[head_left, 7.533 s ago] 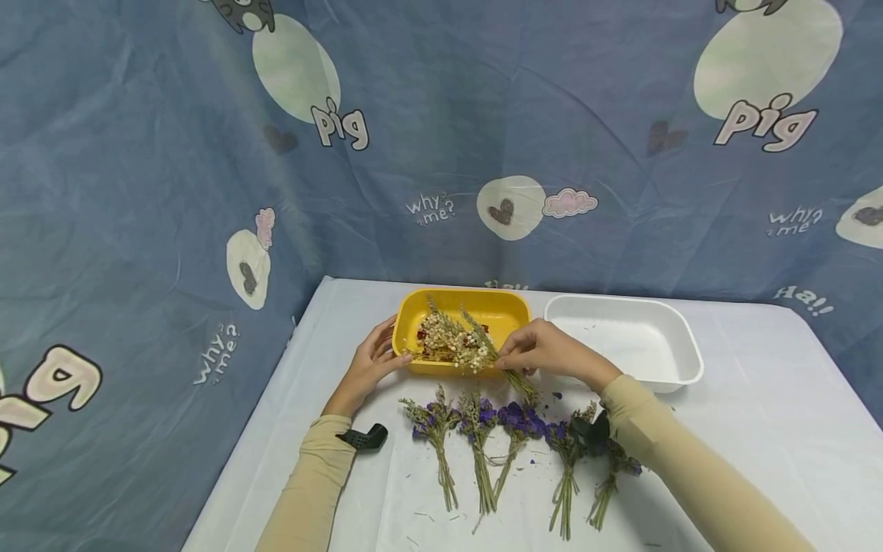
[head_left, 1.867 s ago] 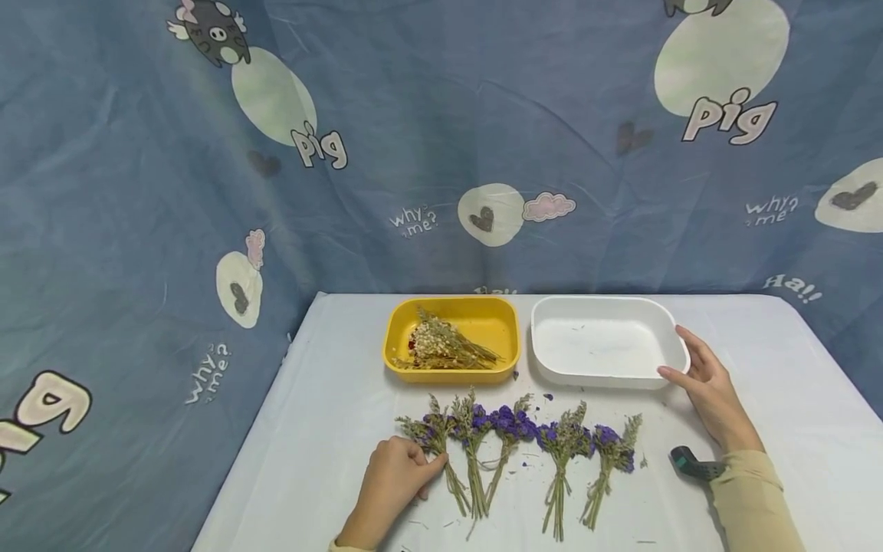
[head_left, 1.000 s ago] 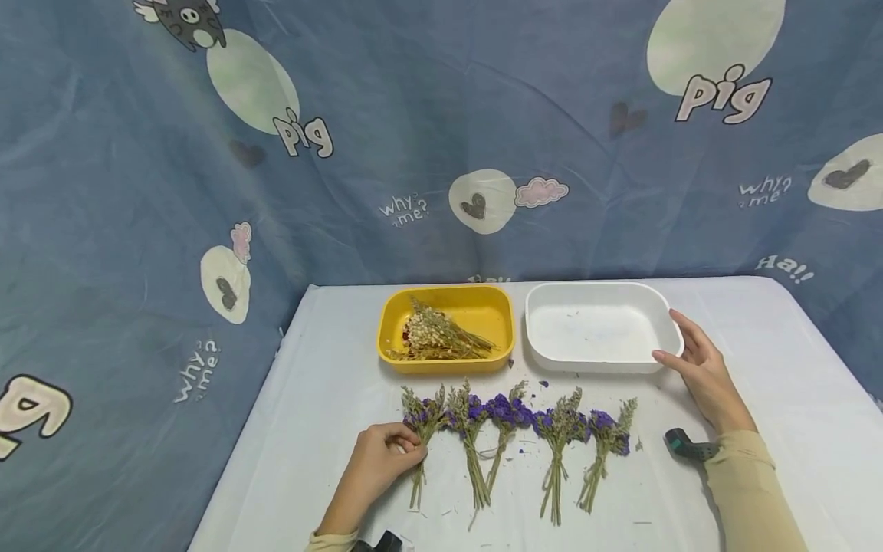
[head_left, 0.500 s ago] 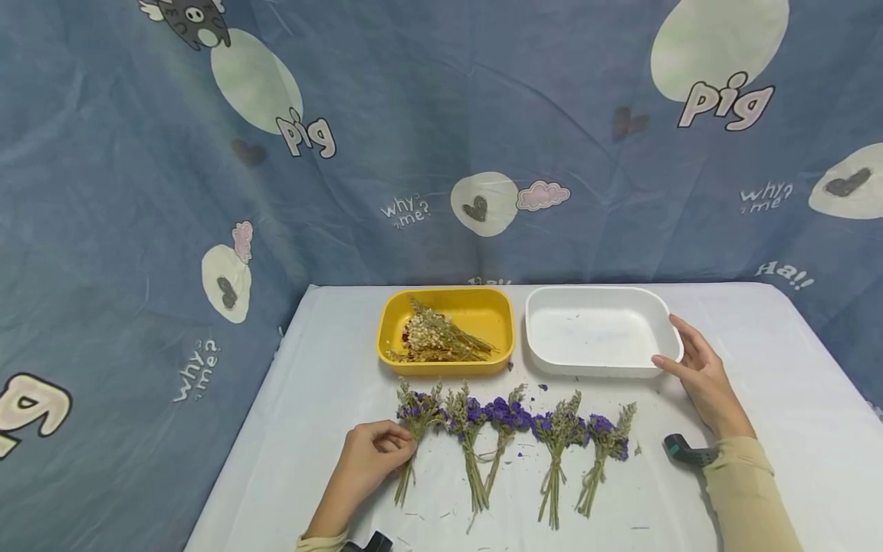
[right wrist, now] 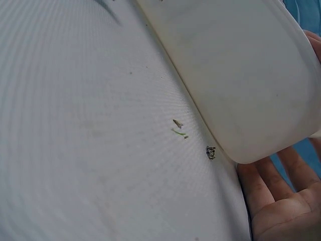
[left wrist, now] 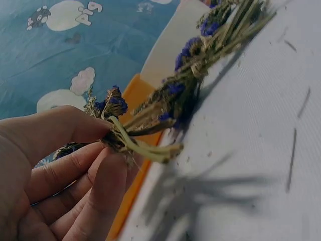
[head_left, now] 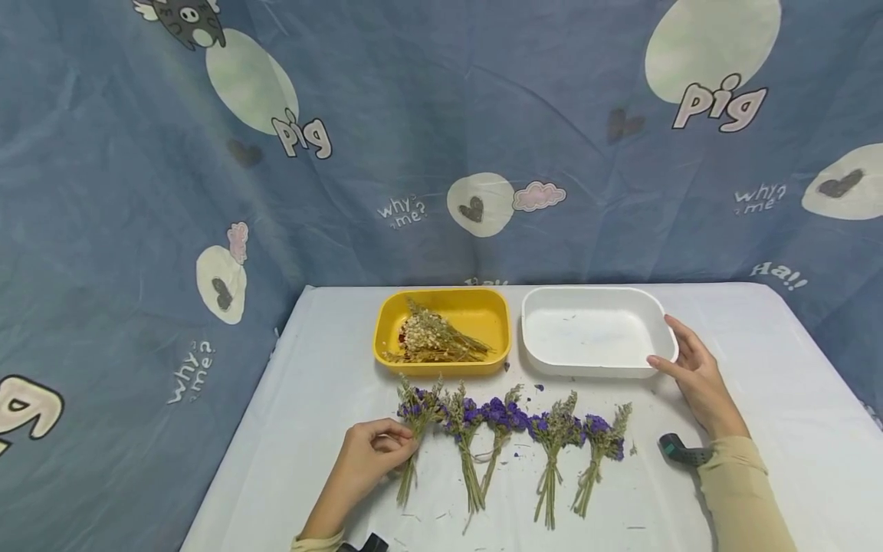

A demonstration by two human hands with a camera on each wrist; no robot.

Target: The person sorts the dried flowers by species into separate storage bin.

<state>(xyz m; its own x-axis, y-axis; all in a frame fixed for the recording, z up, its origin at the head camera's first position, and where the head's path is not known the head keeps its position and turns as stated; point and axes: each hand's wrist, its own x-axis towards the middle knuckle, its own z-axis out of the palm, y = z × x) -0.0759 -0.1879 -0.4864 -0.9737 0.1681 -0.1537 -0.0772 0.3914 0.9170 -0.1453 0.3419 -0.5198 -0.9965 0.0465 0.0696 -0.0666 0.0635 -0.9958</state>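
Note:
My left hand [head_left: 375, 452] pinches the stems of the leftmost dried flower bunch [head_left: 418, 406], purple with pale green sprigs, between thumb and fingers. In the left wrist view its tied, cut stems [left wrist: 150, 148] stick out past the fingertips [left wrist: 108, 165], over the white cloth. Several more purple bunches lie in a row to its right, among them a middle bunch [head_left: 503, 418] and the rightmost bunch [head_left: 602, 441]. My right hand [head_left: 700, 379] holds the right end of the white tray [head_left: 596, 368], thumb at the front corner, fingers along the side.
A yellow tray [head_left: 441, 369] stands left of the white one, with cream and red dried flowers [head_left: 434, 337] inside. Stem bits and petals [head_left: 539, 388] litter the white tablecloth [head_left: 276, 429]. A blue printed curtain [head_left: 386, 115] hangs behind.
The right hand has left the cream flowers in the yellow tray and gone to the white tray. The left hand left the yellow tray's edge, took the leftmost purple bunch and shifted it slightly left.

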